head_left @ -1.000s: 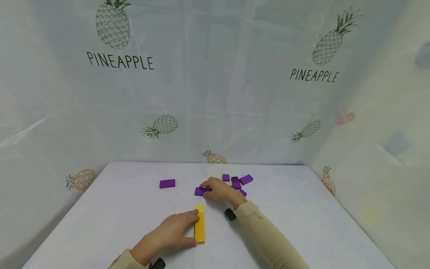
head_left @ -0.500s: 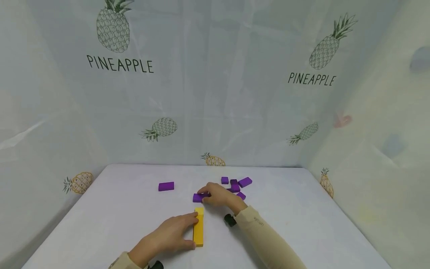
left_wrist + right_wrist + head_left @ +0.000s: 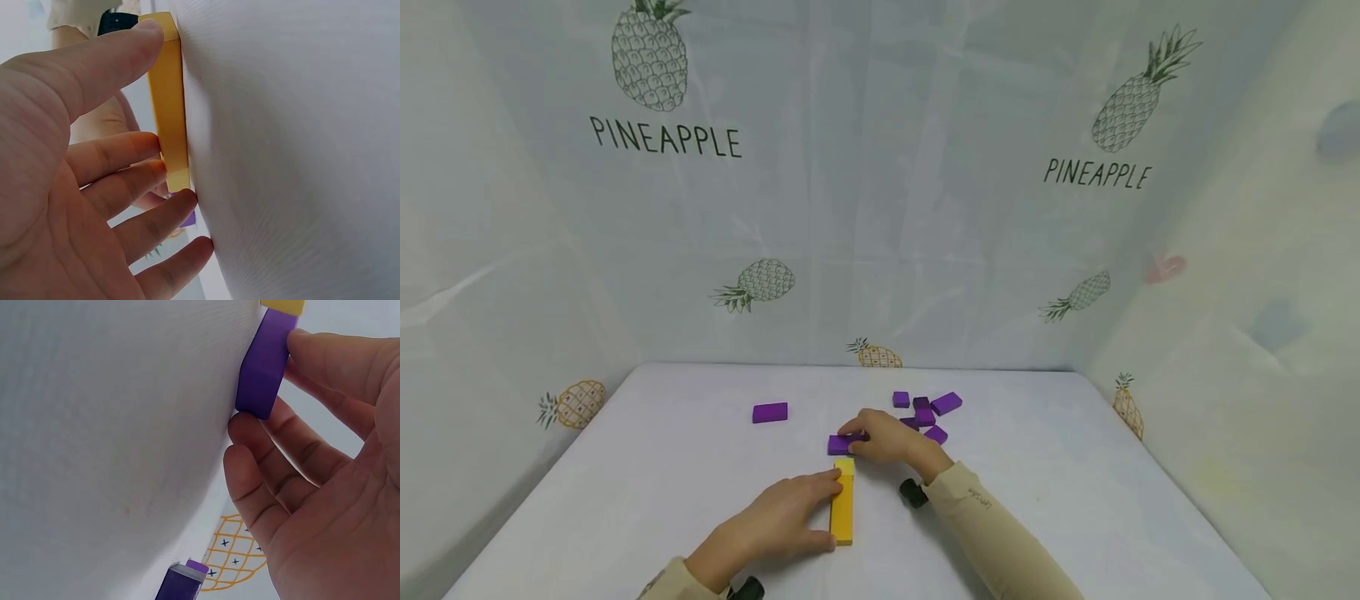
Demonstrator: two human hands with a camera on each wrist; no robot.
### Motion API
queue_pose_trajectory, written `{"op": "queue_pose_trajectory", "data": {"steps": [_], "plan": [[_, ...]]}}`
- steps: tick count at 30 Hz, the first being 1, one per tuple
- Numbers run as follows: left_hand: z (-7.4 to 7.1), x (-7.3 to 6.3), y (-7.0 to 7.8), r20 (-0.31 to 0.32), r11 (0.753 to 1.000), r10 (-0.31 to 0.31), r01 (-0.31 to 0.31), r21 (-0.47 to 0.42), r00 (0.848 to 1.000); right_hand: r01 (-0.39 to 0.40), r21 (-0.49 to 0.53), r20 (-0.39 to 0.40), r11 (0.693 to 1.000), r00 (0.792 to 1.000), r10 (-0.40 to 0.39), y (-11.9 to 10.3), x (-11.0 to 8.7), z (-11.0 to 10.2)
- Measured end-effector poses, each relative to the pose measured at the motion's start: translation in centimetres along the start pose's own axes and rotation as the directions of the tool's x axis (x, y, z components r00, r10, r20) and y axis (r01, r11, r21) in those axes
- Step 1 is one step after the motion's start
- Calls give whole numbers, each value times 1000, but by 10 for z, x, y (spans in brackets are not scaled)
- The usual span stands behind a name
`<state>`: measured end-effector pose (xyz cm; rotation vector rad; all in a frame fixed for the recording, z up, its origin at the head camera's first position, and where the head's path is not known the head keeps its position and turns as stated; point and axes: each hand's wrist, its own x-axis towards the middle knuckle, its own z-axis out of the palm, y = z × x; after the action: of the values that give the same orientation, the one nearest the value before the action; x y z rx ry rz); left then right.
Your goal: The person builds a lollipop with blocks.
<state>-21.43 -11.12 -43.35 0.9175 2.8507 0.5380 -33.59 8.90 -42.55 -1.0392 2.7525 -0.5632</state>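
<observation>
Near the table's middle, a yellow bar [image 3: 842, 508] lies lengthwise, with a seam near its far end. My left hand [image 3: 786, 517] rests along its left side. In the left wrist view, the thumb [image 3: 147, 34] touches one end, and two fairly straight fingers touch the side near the other. My right hand [image 3: 883, 435] pinches a flat purple block [image 3: 265, 369] between thumb and fingers. That block lies crosswise just beyond the bar's far end, and its edge meets the yellow in the right wrist view. The right fingers partly hide the block in the head view.
Several purple blocks [image 3: 946, 403] lie scattered behind the right hand. Another purple block [image 3: 771, 412] lies alone at the back left. The white table [image 3: 700, 467] is backed by a pale curtain [image 3: 880, 208] printed with pineapples.
My right hand has drawn the purple block toward me and slightly left, closing most of the gap to the yellow bar. The left hand stays on the bar.
</observation>
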Motion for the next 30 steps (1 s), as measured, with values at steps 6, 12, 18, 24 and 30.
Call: {"op": "queue_pose_trajectory", "data": {"steps": [6, 12, 18, 24, 30], "plan": [[-1, 3, 1, 8, 1000, -9, 9, -8, 1000, -13, 26, 17, 1000, 1000, 13, -2, -2, -1], [-1, 5, 3, 26, 999, -48, 48, -20, 999, -27, 56, 22, 998, 999, 25, -2, -4, 1], [0, 5, 2, 34, 998, -60, 61, -29, 998, -28, 73, 27, 997, 999, 26, -4, -6, 1], [0, 4, 1, 28, 998, -53, 53, -17, 998, 1, 66, 20, 998, 1000, -3, -6, -6, 1], [-2, 4, 0, 26, 999, -44, 45, -19, 999, 3, 69, 16, 998, 1000, -4, -4, -6, 3]]}}
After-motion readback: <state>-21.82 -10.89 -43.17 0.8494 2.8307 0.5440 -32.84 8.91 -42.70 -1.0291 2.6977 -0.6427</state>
